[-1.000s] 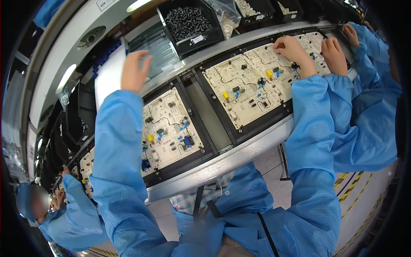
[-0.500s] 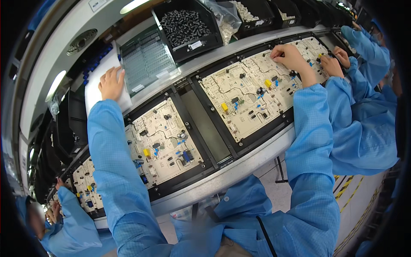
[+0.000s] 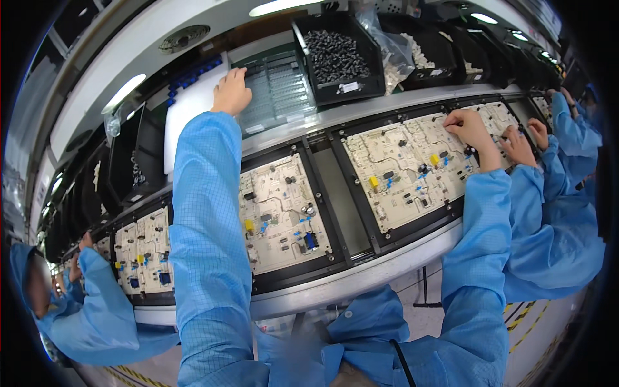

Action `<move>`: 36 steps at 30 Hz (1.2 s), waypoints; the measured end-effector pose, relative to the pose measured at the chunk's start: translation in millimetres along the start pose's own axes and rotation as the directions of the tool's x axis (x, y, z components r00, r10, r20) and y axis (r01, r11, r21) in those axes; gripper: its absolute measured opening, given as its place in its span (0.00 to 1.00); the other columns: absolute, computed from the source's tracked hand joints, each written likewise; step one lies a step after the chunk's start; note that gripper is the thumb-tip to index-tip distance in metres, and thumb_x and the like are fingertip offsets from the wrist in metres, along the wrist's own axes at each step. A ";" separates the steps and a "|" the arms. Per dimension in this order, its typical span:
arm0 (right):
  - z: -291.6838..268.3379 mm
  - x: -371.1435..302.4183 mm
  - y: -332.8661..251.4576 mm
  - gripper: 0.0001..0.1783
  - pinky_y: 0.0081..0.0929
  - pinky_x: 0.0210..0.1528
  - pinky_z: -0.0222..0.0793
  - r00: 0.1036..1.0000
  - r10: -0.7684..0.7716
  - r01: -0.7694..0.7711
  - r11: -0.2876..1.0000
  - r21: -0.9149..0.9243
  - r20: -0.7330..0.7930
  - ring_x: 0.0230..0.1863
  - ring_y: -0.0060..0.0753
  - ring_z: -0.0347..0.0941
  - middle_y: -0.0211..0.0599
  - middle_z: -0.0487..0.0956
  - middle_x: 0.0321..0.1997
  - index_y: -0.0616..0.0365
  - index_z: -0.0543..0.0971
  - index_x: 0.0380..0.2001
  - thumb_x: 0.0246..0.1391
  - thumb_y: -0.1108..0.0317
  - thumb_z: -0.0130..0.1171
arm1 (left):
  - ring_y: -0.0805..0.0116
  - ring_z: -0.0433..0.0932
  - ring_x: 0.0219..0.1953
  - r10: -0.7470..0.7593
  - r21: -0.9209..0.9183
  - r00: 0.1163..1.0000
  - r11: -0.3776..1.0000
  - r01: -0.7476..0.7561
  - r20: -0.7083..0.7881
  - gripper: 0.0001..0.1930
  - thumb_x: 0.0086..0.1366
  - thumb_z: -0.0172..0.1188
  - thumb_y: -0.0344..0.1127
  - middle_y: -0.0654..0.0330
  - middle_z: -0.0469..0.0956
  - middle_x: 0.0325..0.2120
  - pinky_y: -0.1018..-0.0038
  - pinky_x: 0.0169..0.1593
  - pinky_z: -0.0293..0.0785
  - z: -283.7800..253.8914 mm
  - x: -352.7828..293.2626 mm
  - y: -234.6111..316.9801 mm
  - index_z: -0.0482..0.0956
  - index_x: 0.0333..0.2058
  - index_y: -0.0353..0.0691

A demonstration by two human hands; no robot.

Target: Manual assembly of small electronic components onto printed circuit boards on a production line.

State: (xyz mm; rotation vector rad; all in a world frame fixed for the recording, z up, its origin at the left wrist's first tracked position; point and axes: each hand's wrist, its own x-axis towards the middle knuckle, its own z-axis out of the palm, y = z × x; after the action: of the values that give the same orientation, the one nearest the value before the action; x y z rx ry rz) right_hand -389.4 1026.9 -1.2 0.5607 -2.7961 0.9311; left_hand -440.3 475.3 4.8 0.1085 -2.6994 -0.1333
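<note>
One hand point(image 3: 471, 131) over a circuit board point(image 3: 401, 169)

The sleeve point(image 3: 209, 219) behind the left hand point(image 3: 232, 93) is grid-patterned blue, the board point(image 3: 410, 170) under the right hand point(image 3: 471, 131) cream dotted with yellow and blue.

- Left hand point(image 3: 233, 92): at white sheet point(image 3: 190, 116)'s right edge; contact unclear.
- Right hand point(image 3: 469, 129): fingertips point(image 3: 450, 121) together at right board point(image 3: 403, 164)'s far right corner; contents hidden.
- Left board point(image 3: 277, 216): blue component point(image 3: 311, 241) by near right corner.
- Black bin point(image 3: 320, 95): beyond line point(image 3: 361, 272)'s far edge.
</note>
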 end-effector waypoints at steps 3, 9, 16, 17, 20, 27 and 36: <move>1.9 1.0 -1.5 0.07 0.21 0.30 0.70 0.999 -0.038 0.037 0.999 -0.029 -0.010 0.25 0.24 0.74 0.35 0.79 0.22 0.62 0.80 0.25 0.37 0.79 0.63 | 0.51 0.69 0.51 0.173 -0.124 0.982 0.975 -0.182 -0.079 0.19 0.57 0.52 0.38 0.53 0.70 0.49 0.61 0.53 0.66 4.4 17.8 16.4 0.73 0.49 0.46; -7.3 -8.8 -1.9 0.07 0.19 0.33 0.70 0.999 0.033 -0.031 0.996 -0.080 0.018 0.25 0.21 0.74 0.33 0.79 0.23 0.62 0.80 0.24 0.36 0.81 0.63 | 0.57 0.75 0.41 0.278 -0.146 0.941 0.940 -0.308 -0.193 0.12 0.55 0.61 0.44 0.58 0.77 0.34 0.61 0.45 0.71 14.4 32.3 82.1 0.79 0.33 0.43; -7.2 -0.7 -7.7 0.05 0.20 0.29 0.68 0.998 0.015 -0.013 0.999 -0.037 0.062 0.23 0.21 0.72 0.33 0.79 0.21 0.63 0.79 0.25 0.39 0.79 0.63 | 0.59 0.79 0.39 0.009 -0.379 1.000 0.925 0.002 0.027 0.17 0.51 0.66 0.49 0.56 0.81 0.33 0.65 0.43 0.72 30.8 54.9 91.8 0.82 0.34 0.43; -7.4 2.3 -13.1 0.05 0.20 0.30 0.68 0.998 0.023 -0.021 0.999 -0.039 0.062 0.24 0.21 0.73 0.33 0.79 0.21 0.63 0.79 0.25 0.41 0.78 0.62 | 0.61 0.79 0.39 0.004 -0.457 1.000 0.889 0.009 0.027 0.17 0.51 0.67 0.48 0.57 0.81 0.33 0.67 0.42 0.72 32.0 60.1 84.1 0.82 0.34 0.42; -6.3 2.8 -12.7 0.04 0.19 0.32 0.69 0.997 0.050 -0.050 0.999 -0.015 0.054 0.26 0.21 0.73 0.33 0.79 0.23 0.64 0.79 0.28 0.45 0.76 0.61 | 0.64 0.79 0.37 0.024 -0.491 1.000 0.871 -0.014 0.013 0.17 0.51 0.67 0.46 0.59 0.82 0.31 0.69 0.42 0.72 40.5 61.1 79.6 0.81 0.33 0.41; -3.5 -1.3 -11.8 0.07 0.19 0.34 0.70 0.992 0.071 -0.071 0.997 0.004 -0.106 0.29 0.20 0.74 0.33 0.79 0.27 0.63 0.78 0.34 0.50 0.73 0.59 | 0.71 0.81 0.34 0.020 -0.605 0.999 0.796 0.001 0.028 0.12 0.52 0.66 0.32 0.57 0.82 0.29 0.78 0.40 0.73 22.4 47.8 96.0 0.80 0.35 0.34; -6.0 3.2 -9.4 0.08 0.20 0.33 0.70 0.983 0.019 -0.031 0.997 -0.067 -0.181 0.28 0.21 0.74 0.34 0.79 0.27 0.61 0.78 0.35 0.52 0.72 0.57 | 0.73 0.81 0.35 0.034 -0.693 0.996 0.720 0.034 0.084 0.13 0.52 0.63 0.29 0.56 0.82 0.29 0.80 0.41 0.74 7.5 49.8 80.5 0.80 0.38 0.32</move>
State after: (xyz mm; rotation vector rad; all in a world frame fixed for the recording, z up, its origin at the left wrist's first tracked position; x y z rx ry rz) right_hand -388.6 1022.6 9.5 0.4105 -2.6663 0.8405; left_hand -492.9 550.9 27.8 -0.1331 -2.5397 -1.1662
